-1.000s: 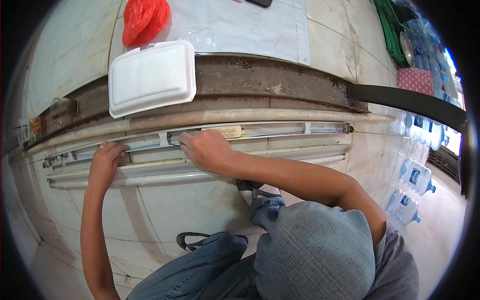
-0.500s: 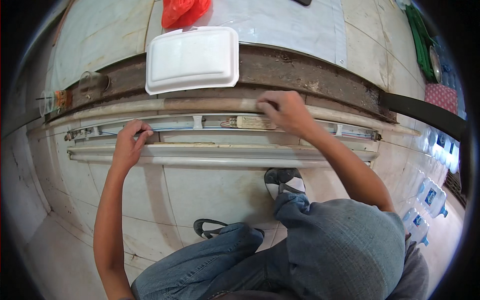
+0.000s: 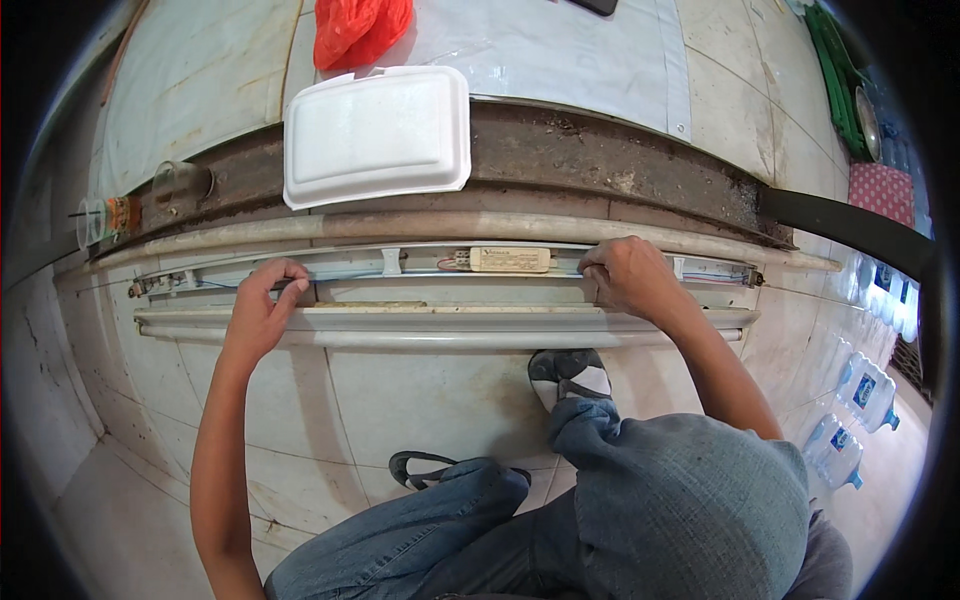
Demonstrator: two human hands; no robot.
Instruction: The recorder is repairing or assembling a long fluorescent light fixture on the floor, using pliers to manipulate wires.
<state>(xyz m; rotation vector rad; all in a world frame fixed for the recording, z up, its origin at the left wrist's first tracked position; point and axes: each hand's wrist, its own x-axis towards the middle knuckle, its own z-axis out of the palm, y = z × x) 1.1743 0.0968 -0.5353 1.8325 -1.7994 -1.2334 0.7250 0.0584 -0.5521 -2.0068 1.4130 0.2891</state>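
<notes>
A long, narrow fluorescent light fixture (image 3: 350, 263) lies open on the floor in front of me. It has white clips and a cream ballast (image 3: 510, 260) near its middle. Thin blue wire (image 3: 440, 274) runs along its near edge. My left hand (image 3: 267, 305) is closed in a pinch over the left part of this edge, apparently on the wire. Right of the ballast, my right hand (image 3: 632, 280) pinches at the same edge, its fingertips partly hiding what they hold. Nearer to me lie a long white cover (image 3: 480, 320) and a white tube (image 3: 430, 340).
A pale pole (image 3: 420, 226) lies behind the fixture, along a rusty steel beam (image 3: 600, 160). A white foam box (image 3: 375, 135) rests on the beam, near a red plastic bag (image 3: 360, 30). Glasses (image 3: 183, 183) stand left; water bottles (image 3: 865, 390) lie right.
My right hand has moved right and down, from over the ballast's right end to the fixture's near edge, uncovering the ballast. My left hand stays at about the same spot.
</notes>
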